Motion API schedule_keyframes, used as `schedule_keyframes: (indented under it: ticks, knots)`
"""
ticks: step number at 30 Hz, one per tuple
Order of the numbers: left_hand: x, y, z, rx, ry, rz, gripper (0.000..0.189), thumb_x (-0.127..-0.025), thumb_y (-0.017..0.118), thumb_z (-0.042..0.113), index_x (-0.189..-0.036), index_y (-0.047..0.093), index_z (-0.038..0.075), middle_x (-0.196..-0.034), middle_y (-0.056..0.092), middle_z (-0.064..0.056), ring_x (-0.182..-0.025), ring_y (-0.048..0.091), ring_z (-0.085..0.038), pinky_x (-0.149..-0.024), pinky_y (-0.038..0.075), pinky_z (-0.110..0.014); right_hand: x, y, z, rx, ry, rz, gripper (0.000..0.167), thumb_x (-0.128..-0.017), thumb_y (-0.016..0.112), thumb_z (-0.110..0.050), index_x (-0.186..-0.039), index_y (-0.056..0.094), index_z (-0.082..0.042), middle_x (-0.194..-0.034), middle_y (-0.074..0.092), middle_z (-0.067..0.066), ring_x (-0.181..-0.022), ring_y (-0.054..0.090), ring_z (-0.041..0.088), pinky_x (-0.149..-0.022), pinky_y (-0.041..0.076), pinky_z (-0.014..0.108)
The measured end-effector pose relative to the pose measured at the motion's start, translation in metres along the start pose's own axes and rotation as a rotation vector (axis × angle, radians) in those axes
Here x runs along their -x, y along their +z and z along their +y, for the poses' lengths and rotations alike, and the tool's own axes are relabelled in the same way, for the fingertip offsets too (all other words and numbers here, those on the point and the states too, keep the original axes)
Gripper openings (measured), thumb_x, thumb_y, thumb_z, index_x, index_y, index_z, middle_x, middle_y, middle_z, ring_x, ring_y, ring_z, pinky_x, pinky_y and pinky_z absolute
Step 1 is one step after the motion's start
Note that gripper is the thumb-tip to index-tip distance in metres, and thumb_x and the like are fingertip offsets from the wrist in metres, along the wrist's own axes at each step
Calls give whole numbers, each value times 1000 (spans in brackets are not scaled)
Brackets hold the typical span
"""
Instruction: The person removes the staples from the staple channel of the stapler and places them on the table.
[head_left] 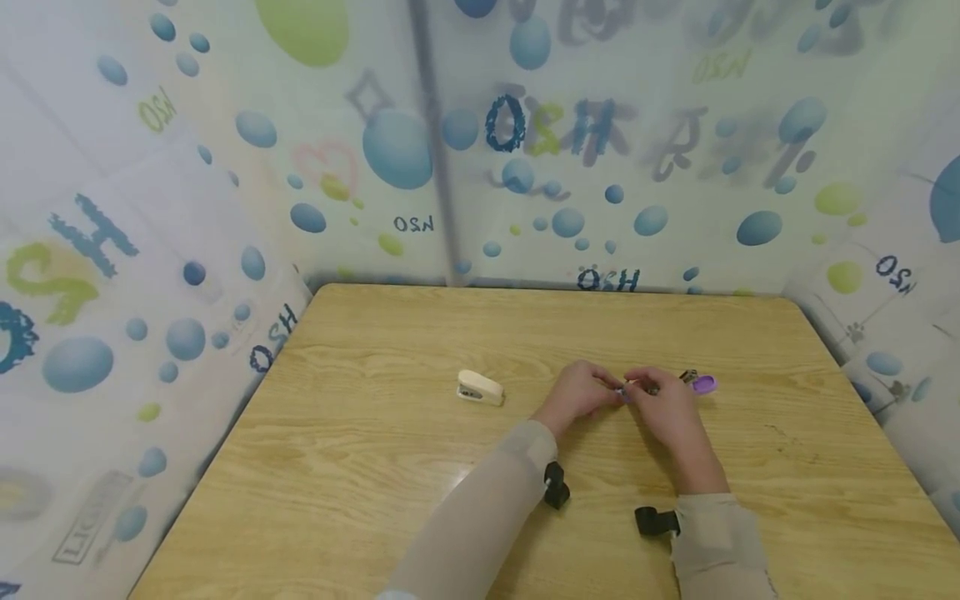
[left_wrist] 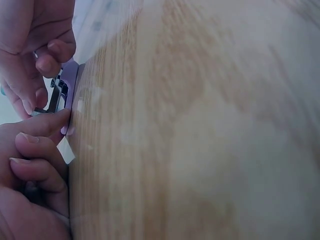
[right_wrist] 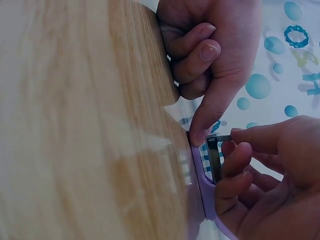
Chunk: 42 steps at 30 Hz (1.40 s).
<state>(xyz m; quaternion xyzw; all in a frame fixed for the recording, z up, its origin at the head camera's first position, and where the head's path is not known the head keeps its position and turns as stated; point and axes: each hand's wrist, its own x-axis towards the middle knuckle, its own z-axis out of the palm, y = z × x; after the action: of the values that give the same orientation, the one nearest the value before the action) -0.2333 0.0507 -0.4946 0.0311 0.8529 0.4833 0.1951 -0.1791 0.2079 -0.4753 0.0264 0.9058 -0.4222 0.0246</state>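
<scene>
A purple stapler (head_left: pixel 705 384) lies opened out on the table, its metal channel (right_wrist: pixel 214 159) showing in the right wrist view. My left hand (head_left: pixel 581 390) holds the stapler's left end, the index finger on the tip and the other fingers curled under. Above that end my right hand (head_left: pixel 667 408) pinches a small grey ribbed piece, which looks like a staple strip (right_wrist: pixel 224 138), at the end of the metal channel. In the left wrist view the purple base (left_wrist: pixel 73 82) is partly hidden behind the fingers.
A cream stapler (head_left: pixel 480 388) sits on the wooden table (head_left: pixel 360 467) left of my hands. Patterned curtains (head_left: pixel 525 208) hang behind the table and along both sides.
</scene>
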Motion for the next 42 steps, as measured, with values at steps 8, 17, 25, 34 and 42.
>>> schedule_keyframes:
  ticks: [8,17,25,34,42]
  knots:
    - [0,0,1,-8,14,0,10,-88,89,19,-98,85,22,-53,61,5,-40,45,-10,-43,37,-24,1,-8,-4,-42,28,-17,35,-111,54,-20,-137,64,2,-132,66,27,-111,66,35,-88,54,41]
    - [-3,0,0,-11,-9,6,10,-88,90,21,-96,85,24,-49,55,5,-40,45,-12,-43,35,-26,8,-32,-20,-68,29,31,39,-113,53,-24,-143,60,0,-139,62,25,-87,70,23,-62,54,24]
    - [-3,0,-1,-8,-13,2,11,-87,90,20,-95,85,24,-50,58,5,-38,44,-12,-42,35,-26,11,-48,-21,-41,36,84,40,-113,53,-26,-144,60,-1,-138,63,25,-81,68,21,-59,50,26]
    - [-2,1,0,-1,-22,6,11,-87,91,20,-95,85,23,-50,58,4,-38,44,-11,-42,36,-26,16,-64,-13,-30,62,106,43,-113,52,-28,-146,58,-1,-143,60,26,-81,69,8,-61,51,27]
    - [-2,1,-1,-2,-18,7,10,-87,91,19,-94,84,23,-51,60,4,-38,44,-12,-42,35,-27,17,-77,5,-42,97,164,45,-113,51,-30,-146,59,-1,-142,61,26,-73,64,-1,-58,49,27]
